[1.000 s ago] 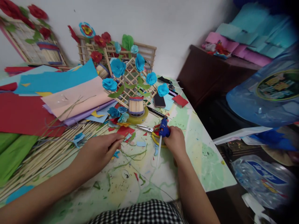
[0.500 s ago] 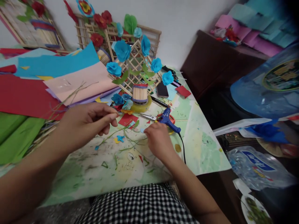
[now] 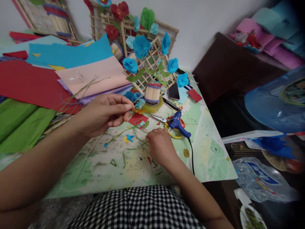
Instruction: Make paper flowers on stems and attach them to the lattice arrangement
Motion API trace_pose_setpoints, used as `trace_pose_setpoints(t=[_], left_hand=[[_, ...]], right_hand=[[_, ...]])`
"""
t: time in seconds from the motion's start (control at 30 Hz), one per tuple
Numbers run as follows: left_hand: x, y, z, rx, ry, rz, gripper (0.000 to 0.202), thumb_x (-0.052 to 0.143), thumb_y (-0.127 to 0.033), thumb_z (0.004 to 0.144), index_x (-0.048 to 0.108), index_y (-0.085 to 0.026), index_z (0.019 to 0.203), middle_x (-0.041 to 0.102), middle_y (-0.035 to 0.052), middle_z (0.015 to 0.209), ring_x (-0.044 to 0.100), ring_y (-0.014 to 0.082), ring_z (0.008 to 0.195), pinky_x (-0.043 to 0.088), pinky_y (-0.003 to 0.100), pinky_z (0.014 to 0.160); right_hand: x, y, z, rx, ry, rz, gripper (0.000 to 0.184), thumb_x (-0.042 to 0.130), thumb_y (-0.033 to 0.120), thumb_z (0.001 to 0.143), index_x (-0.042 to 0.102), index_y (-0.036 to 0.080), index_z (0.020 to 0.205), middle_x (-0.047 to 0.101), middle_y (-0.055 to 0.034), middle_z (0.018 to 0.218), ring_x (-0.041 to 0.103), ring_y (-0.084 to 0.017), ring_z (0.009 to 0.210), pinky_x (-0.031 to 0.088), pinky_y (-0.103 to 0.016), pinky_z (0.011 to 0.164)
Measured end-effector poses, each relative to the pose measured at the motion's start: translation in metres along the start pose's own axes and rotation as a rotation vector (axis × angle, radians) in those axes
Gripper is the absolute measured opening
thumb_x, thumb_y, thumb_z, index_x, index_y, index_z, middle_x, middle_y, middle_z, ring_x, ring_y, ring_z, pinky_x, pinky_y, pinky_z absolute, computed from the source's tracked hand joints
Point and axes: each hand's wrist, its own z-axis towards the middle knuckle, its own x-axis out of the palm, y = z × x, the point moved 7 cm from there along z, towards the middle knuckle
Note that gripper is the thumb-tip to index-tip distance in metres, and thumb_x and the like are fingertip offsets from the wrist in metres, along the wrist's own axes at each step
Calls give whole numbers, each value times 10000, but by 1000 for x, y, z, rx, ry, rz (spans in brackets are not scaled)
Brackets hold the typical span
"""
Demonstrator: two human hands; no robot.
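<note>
My left hand (image 3: 111, 113) is closed in a pinch, its fingertips right beside an orange paper piece (image 3: 139, 111); whether they grip it cannot be seen. A thin dark line, like a stem or wire, runs from under this hand toward the table's front. My right hand (image 3: 162, 146) rests low over the table with fingers curled. A thin green stem (image 3: 137, 148) leads to its fingertips, but what they hold is hidden. Just beyond lie scissors (image 3: 158, 118) and a blue glue gun (image 3: 178, 124). Behind, a stick lattice (image 3: 152, 65) carries blue paper flowers (image 3: 141, 46).
Coloured sheets, among them a red one (image 3: 30, 84) and a green one (image 3: 23, 124), cover the table's left. A phone (image 3: 173, 91) and a roll of tape (image 3: 157, 106) lie near the lattice. The glue gun's cord (image 3: 192, 156) crosses the right side.
The view has shifted, so the table items appear further right. My left hand has moved closer to the orange paper piece. My right hand stays curled, slightly farther from the glue gun.
</note>
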Motion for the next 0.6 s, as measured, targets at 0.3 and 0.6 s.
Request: trace_pose_setpoints(t=[0.3,0.6], left_hand=[[0,2,3,6,11,-3,54,524,-90,853,574,-102,836,612,-36,528,403,-9,321,217,97,332],[-6,7,9,5,11,-30,31,613,-147,794,616,-118,785,608,-13,521,380,0,312,211,105,317]], right_hand=[[41,71,5,-464,89,126,122,552,219,900,659,214,959,631,-47,964,482,-201,954,358,-314,823],[12,26,22,2,-57,1184,46,655,234,796,666,192,782,691,4,729,613,-123,679,471,-262,678]])
